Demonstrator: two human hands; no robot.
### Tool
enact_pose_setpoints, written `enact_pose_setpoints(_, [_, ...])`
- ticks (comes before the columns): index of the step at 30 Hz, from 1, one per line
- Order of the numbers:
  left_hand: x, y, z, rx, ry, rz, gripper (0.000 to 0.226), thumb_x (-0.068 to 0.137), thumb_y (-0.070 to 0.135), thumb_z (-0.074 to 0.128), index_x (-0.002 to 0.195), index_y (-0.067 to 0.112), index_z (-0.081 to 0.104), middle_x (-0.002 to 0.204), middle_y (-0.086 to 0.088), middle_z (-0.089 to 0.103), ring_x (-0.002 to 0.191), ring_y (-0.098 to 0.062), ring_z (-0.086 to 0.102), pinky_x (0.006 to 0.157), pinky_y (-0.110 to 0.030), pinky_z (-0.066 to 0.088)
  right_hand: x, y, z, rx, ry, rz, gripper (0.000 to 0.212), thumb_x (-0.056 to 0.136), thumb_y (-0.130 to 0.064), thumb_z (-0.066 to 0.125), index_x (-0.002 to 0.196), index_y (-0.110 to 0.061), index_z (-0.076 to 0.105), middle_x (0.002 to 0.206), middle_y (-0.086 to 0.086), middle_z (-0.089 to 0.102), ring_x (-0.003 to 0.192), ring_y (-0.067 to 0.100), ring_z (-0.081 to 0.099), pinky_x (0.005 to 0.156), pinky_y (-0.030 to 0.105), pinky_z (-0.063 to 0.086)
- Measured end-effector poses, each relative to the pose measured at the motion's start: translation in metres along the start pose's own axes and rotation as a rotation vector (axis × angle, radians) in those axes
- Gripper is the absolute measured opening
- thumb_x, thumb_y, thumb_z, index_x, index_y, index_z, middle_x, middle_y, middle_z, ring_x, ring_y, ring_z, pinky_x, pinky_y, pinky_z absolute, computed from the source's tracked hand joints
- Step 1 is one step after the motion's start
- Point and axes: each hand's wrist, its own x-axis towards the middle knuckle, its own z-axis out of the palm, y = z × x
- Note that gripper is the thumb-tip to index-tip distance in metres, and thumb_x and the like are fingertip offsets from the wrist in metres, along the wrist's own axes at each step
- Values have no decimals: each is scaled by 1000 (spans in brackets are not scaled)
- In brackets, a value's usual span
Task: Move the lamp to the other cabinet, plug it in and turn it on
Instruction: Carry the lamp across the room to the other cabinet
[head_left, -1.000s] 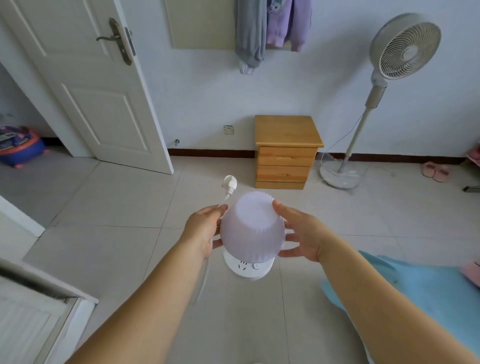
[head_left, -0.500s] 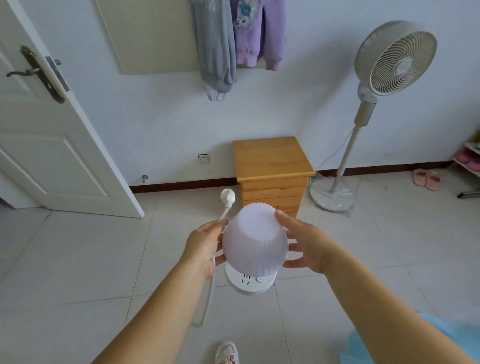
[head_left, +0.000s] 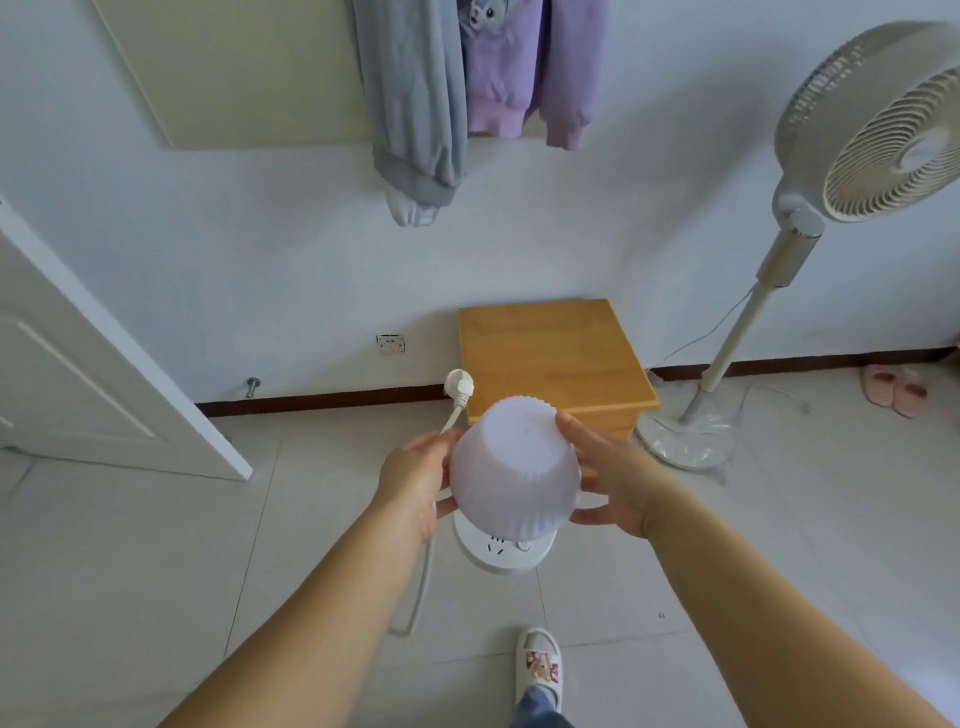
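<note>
I carry a small lamp (head_left: 511, 475) with a pale ribbed shade and a round white base, held in the air between both hands. My left hand (head_left: 415, 480) grips its left side together with the white cord, and the white plug (head_left: 459, 387) sticks up above my fingers. My right hand (head_left: 608, 480) presses on the shade's right side. Straight ahead, a low wooden cabinet (head_left: 550, 353) stands against the wall. A wall socket (head_left: 390, 343) sits low on the wall just left of the cabinet.
A standing fan (head_left: 810, 228) with a round base stands to the right of the cabinet. An open white door (head_left: 88, 374) is at the left. Clothes (head_left: 467, 88) hang on the wall above. Pink slippers (head_left: 893, 387) lie at far right. My slippered foot (head_left: 540, 662) shows below.
I have walked closer to the wooden cabinet, which looms larger and more centred. The door has slid out to the left. My grip on the lamp and cord is unchanged.
</note>
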Motion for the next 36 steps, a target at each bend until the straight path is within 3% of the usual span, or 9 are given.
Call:
enact_pose_setpoints(6, [76,48,57,-28,45,-29,7,80,17,63,75,16,67,81,-12,66,69,-26,62,64,-34,54,90,-65,-30,-27,-71,0,39,66,-64,67,96,-39,70,112,-6,65,101,21,61,79,46,55])
enact_pose_setpoints(10, [126,75,87,-85,84,-4,12,84,18,61,93,14,68,78,-5,63,66,-23,62,56,-31,53,145,-104,-43,-28,-72,19,31,64,-62,70,85,-40,74,105,-9,67,97,19,61,80,46,55])
enact_pose_setpoints(14, [180,95,105,-125,112,-32,13,88,19,57,98,14,64,78,-6,59,65,-23,61,49,-29,50,198,-132,-48,-34,-92,43,33,67,-61,68,93,-39,70,109,-12,64,100,17,59,76,42,54])
enact_pose_setpoints(22, [302,128,131,-120,76,-103,21,90,20,55,108,11,61,83,-10,64,73,-23,62,66,-36,52,311,-166,-48,40,-55,113,31,76,-52,67,102,-37,67,113,-10,61,105,18,56,90,50,48])
enact_pose_setpoints(27, [369,136,141,-61,58,-144,27,89,23,56,111,9,63,103,-18,68,89,-32,65,74,-42,54,373,-173,-48,119,-46,141,25,77,-45,68,101,-37,67,111,-13,62,107,16,54,90,47,46])
enact_pose_setpoints(31, [407,130,146,-22,21,-176,25,90,24,54,108,10,64,107,-18,68,93,-31,65,70,-38,54,412,-167,-47,122,-1,145,19,80,-44,65,99,-38,64,114,-9,59,111,20,52,91,49,46])
enact_pose_setpoints(36, [437,119,154,-38,-10,-177,25,92,20,51,110,7,63,112,-16,67,100,-29,64,66,-33,53,447,-163,-52,92,-2,157,21,80,-44,65,100,-39,64,120,-6,59,111,19,53,80,43,48])
